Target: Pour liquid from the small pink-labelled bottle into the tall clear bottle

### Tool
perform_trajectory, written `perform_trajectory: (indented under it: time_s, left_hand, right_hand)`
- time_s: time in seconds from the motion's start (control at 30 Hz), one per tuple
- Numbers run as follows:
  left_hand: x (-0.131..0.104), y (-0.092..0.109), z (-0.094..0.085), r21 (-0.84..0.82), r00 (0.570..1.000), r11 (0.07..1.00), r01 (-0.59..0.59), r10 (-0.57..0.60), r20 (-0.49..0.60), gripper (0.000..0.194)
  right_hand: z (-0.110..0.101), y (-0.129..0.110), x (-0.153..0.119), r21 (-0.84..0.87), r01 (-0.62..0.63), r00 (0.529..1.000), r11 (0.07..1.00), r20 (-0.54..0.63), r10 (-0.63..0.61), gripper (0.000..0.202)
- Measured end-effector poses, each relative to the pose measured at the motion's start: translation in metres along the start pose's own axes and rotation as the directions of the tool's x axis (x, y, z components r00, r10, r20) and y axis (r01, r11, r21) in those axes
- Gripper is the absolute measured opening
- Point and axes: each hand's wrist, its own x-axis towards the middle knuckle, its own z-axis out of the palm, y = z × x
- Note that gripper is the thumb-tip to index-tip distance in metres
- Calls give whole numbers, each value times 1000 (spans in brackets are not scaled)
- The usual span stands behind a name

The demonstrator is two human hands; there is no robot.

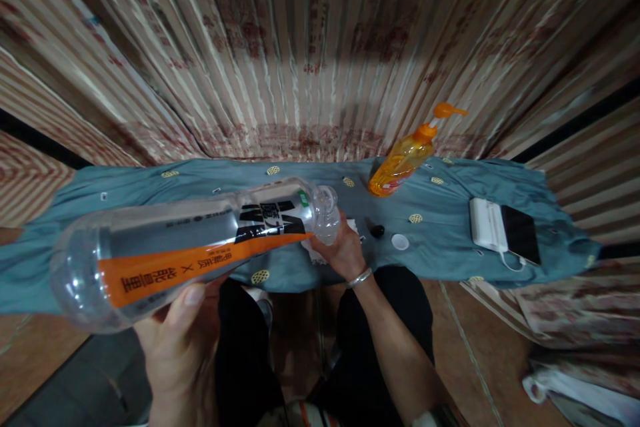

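Observation:
A large clear plastic drink bottle with a silver, black and orange label lies tilted across the view, its base at the left and its neck at the right. Below the label, my left hand grips the bottle's body from underneath, its thumb along the near side. My right hand, with a bangle at the wrist, is closed at the bottle's neck; some of its fingers are hidden. Behind that hand a piece of white paper partly shows. A small black object and a white round disc lie right of my right hand.
An orange pump bottle stands on the patterned green cloth. At the right lie a white power bank and a dark phone, joined by a cable. Striped curtains hang behind and at both sides.

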Motion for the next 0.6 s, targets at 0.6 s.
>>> perform_trajectory:
  time_s: [0.6]
  left_hand:
    - [-1, 4, 5, 34, 1000, 999, 2, -1, -23, 49]
  right_hand:
    - [-2, -1, 0, 27, -5, 1000, 1000, 26, 4, 69]
